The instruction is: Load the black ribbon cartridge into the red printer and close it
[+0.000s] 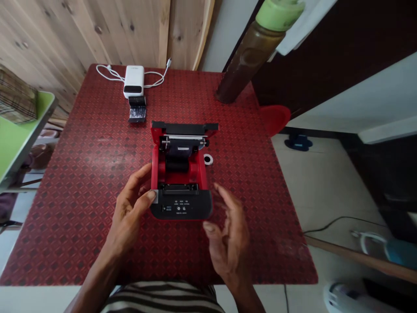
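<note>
A small red and black printer sits in the middle of the red patterned table with its lid open, showing the roller and an empty paper bay. My left hand touches its front left corner, thumb on a grey tab and fingers along the left side. My right hand hovers just right of the printer's front, fingers spread and slightly blurred, holding nothing. A small white ring lies on the table beside the printer's right side.
A white power bank with a white cable and a small black part lie at the table's far side. A tall brown bottle with a green cap stands at the far right corner. A green table is on the left.
</note>
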`<move>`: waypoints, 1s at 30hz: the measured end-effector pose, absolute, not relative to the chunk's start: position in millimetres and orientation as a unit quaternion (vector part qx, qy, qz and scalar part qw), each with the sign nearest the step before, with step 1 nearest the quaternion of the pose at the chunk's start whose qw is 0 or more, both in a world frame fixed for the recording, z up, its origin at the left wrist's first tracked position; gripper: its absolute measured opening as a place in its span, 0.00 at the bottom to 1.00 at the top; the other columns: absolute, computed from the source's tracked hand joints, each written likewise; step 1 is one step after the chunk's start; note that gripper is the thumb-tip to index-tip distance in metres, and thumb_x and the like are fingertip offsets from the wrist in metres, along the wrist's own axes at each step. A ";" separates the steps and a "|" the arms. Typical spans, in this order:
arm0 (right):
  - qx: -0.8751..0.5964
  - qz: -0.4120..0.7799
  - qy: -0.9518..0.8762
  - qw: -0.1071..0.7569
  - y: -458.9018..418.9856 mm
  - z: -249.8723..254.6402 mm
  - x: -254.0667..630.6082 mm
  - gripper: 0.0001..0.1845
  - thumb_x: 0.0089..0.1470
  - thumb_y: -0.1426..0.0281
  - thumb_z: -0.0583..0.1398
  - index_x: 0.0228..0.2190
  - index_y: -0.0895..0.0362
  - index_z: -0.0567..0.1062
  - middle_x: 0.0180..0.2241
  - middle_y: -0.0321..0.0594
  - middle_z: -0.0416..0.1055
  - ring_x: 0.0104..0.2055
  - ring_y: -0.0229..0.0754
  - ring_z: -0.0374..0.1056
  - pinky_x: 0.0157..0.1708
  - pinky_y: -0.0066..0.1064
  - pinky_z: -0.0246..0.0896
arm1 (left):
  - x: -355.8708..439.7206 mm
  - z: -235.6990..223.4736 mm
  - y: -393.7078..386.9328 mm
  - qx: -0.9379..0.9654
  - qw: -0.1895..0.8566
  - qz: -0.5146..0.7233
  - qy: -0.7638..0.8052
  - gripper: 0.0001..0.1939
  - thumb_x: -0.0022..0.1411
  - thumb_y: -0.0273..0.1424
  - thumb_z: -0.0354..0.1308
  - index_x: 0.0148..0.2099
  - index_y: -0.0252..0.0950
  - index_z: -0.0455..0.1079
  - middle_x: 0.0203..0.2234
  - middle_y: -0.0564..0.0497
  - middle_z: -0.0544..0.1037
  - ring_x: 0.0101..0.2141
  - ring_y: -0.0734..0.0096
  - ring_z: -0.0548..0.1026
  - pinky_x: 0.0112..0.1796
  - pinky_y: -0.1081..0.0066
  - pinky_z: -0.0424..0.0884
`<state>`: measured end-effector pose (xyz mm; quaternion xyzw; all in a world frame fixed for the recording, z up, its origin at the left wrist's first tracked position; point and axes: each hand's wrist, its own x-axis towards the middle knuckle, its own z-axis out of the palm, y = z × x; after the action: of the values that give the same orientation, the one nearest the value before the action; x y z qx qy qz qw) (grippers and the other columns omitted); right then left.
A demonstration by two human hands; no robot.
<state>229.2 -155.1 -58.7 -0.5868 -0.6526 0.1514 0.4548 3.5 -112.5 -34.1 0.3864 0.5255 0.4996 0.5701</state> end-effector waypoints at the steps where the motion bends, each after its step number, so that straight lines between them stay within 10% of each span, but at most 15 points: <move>1: -0.581 0.137 -0.657 0.460 -148.6 -50.5 232.4 0.29 0.77 0.57 0.59 0.72 0.52 0.71 0.66 0.55 0.78 0.67 0.60 0.77 0.62 0.57 0.79 | 3.0 -36.4 -112.2 0.389 0.567 0.502 0.525 0.28 0.76 0.45 0.66 0.74 0.48 0.75 0.73 0.45 0.77 0.73 0.42 0.73 0.71 0.45 0.70; 30: -0.578 0.161 -0.723 0.343 -60.4 3.4 213.6 0.10 0.75 0.65 0.65 0.42 0.48 0.88 0.40 0.39 0.88 0.50 0.51 0.83 0.53 0.47 0.74 | -2.7 -56.1 -114.4 0.375 0.547 0.520 0.538 0.31 0.78 0.58 0.57 0.66 0.41 0.81 0.60 0.40 0.85 0.61 0.41 0.81 0.63 0.45 0.74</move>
<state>213.6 -60.4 3.4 -0.5778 -0.7231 0.1606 0.3427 -2.7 -114.4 -56.1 0.3752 0.5377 0.5201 0.5473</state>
